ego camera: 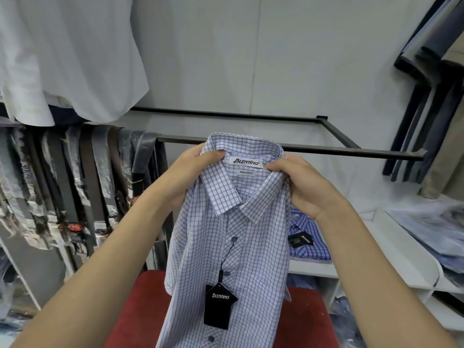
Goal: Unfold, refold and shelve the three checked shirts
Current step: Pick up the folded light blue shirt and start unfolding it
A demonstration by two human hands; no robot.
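Lilac-checked shirt [236, 247] hangs unfolded in the air over the red stool [140, 310], held up at the collar: left hand [185, 172] pinches the collar's left side, right hand [303, 187] pinches its right, fingers curled tight on cloth. Looks like the unfold step, refold not started (my read). One darker blue checked shirt [308, 237] lies folded at the front edge of the white shelf [311, 268]; third shirt not identifiable. Neck label reads "BLENTINO", under it "REGULAR FIT". Black hang tag [218, 306] also says "BLENTINO"; the blue shirt's tag is too small to read.
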